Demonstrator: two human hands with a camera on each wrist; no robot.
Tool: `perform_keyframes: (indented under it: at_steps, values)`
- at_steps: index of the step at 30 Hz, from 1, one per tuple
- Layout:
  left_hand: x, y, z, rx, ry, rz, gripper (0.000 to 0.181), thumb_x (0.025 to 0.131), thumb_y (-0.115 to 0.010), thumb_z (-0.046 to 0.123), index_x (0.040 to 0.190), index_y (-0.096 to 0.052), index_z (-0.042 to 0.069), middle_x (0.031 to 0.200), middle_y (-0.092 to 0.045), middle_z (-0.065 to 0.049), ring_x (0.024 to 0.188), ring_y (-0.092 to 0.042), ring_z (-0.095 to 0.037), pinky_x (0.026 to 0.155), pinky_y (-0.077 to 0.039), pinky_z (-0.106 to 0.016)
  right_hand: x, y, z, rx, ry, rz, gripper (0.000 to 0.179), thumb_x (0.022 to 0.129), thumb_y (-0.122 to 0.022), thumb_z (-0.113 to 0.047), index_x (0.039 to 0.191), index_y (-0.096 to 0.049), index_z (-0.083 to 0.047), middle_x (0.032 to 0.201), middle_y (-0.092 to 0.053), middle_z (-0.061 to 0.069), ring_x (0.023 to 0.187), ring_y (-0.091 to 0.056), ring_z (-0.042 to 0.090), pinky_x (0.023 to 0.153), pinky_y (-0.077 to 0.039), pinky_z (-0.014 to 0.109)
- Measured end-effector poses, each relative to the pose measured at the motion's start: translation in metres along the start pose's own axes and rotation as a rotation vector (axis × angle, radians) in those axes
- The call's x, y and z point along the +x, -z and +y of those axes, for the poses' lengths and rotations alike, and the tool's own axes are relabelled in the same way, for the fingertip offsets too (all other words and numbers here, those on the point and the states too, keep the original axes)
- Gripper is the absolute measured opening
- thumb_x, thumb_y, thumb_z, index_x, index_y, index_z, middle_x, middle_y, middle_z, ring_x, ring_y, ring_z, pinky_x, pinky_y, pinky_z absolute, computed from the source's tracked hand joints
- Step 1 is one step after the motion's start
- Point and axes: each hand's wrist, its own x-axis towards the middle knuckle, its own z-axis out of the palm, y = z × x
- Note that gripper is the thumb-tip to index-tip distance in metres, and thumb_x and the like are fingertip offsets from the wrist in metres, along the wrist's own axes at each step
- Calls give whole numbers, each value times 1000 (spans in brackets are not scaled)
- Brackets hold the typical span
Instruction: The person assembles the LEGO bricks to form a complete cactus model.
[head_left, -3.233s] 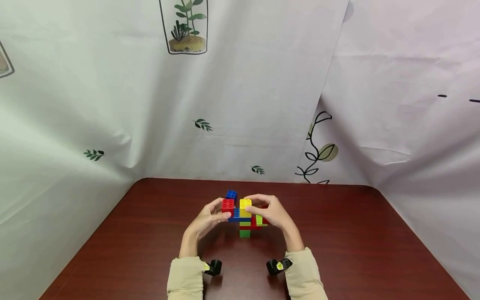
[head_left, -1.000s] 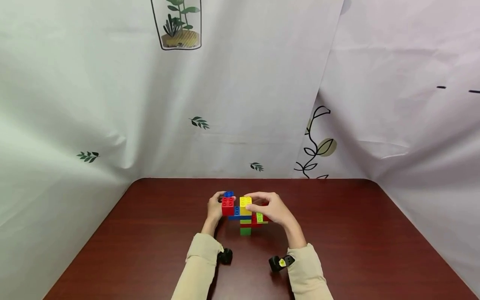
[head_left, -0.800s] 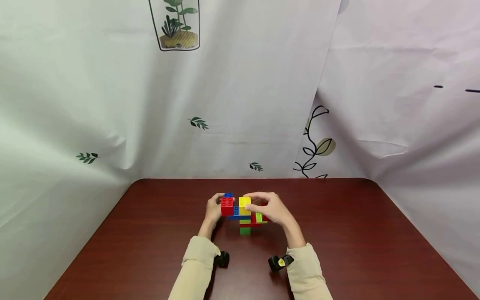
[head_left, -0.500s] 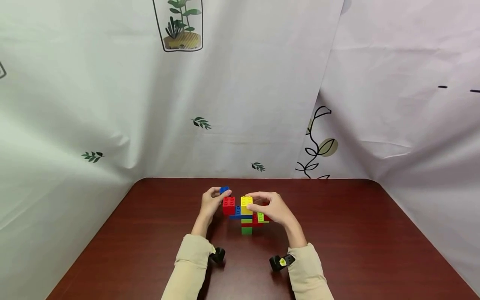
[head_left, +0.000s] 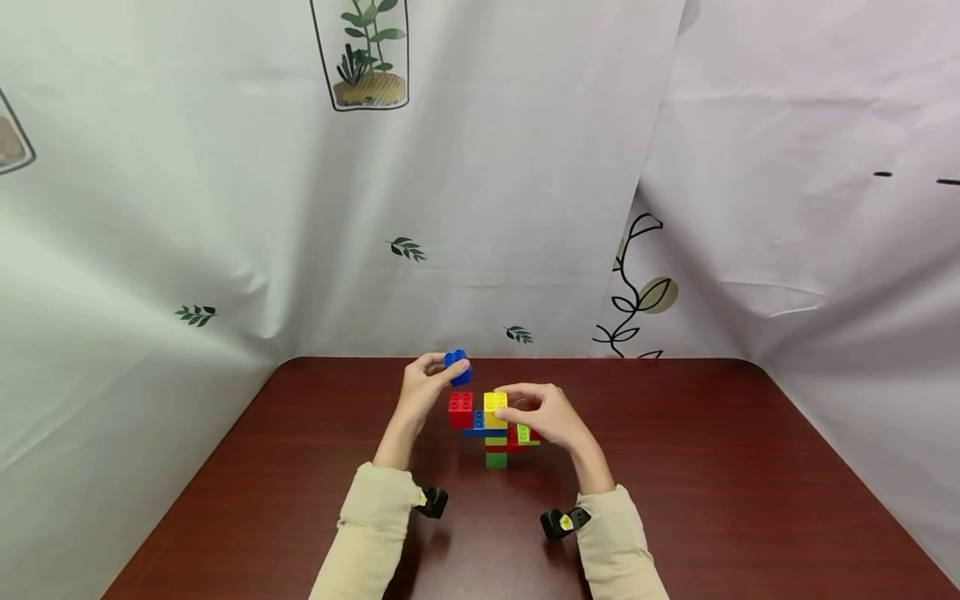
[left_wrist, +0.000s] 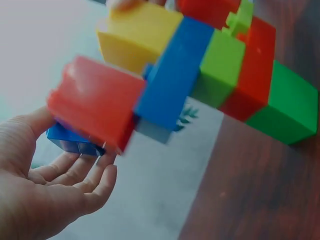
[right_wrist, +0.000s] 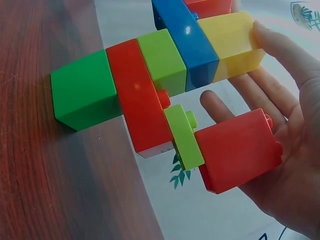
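Observation:
My left hand pinches a blue toy building brick between thumb and fingers, tilted, above and behind the built stack. The red brick sits on the left end of a long blue brick. At that blue brick's right end is the yellow brick, pinched by my right hand. Below come a lime brick, a long red brick and a green brick standing on the table. A thin lime brick and another red brick stick out under my right palm.
The dark red-brown table runs back to a pale cloth backdrop with printed leaves. A black wrist camera is strapped at the left sleeve, another black wrist camera at the right.
My left hand has left the red brick, reached behind it, and raised the blue brick off the stack, up and back. My right hand has stayed on the yellow brick.

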Motion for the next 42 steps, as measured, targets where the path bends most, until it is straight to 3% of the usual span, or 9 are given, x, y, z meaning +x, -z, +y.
perform_keyframes:
  at_steps: [9,16,25,32,42]
  values:
    - [-24,-12,24,130,-159,-80,37,85,-75,28,114,-65,6,105,-70,-15,95,-66,-24,92,-55,-41,-2,-3,-4,-17,-4,34,36,87,-74,-27,118,-68,-10,108,-73,13,96,-68,22,79,-56,29]
    - [-36,-18,24,217,-266,-157,32,85,-76,23,110,-66,7,101,-71,-12,92,-67,-22,82,-57,-37,-3,-4,-6,31,-22,27,39,86,-75,-22,120,-63,-8,114,-72,16,105,-67,27,90,-54,41]
    - [-37,-20,23,229,-297,-170,28,84,-77,23,103,-65,6,99,-71,-12,89,-68,-22,76,-58,-35,-3,-2,-4,15,-7,9,42,84,-77,-23,121,-63,-8,115,-71,15,101,-66,23,83,-53,33]
    - [-36,-20,22,252,-312,-191,28,83,-77,24,101,-63,7,97,-71,-11,86,-65,-18,73,-57,-29,-2,0,-3,-3,-5,8,45,83,-78,-25,122,-62,-8,117,-71,15,104,-66,26,87,-54,36]
    - [-34,-20,21,343,-459,-244,30,85,-75,23,107,-64,5,93,-73,-13,80,-68,-19,71,-58,-26,-3,-1,-4,-25,-2,8,48,84,-77,-26,124,-61,-4,114,-72,15,102,-66,26,86,-56,37]
